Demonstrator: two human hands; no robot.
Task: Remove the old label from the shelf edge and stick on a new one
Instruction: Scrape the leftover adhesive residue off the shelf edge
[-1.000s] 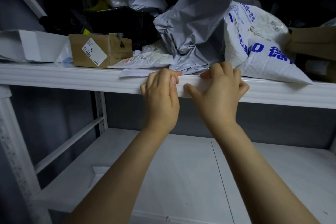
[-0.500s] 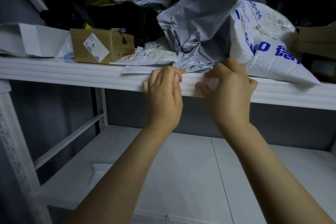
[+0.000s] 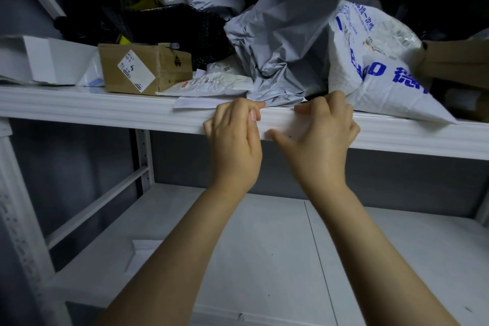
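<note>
"White on white up there. What have the fingers (image 3: 308, 108) of the right hand (image 3: 321, 145) got?"

"They're bent over the top lip of the shelf edge (image 3: 105, 111), with the thumb stretched left along the bottom lip. The label (image 3: 287, 126) sits pinned between them, flat against the edge."

"And the left hand (image 3: 234, 145)?"

"Just left of it, on the same edge. Its fingers are curled tight, thumb tip against the forefinger at the top lip. Whether it has a corner of the label nipped, I can't tell from here."

"What's behind them?"

"A crumpled grey mailing bag (image 3: 288, 42) on the shelf, right on the far side of both hands. To its right there's a white sack with blue print (image 3: 375, 79). Left of the hands a paper slip (image 3: 190, 103) pokes over the edge, then comes a cardboard box (image 3: 143, 69) with a sticker on its front. Below is the lower shelf (image 3: 264, 246), with a white sheet (image 3: 143, 249) lying near its left side."
</note>
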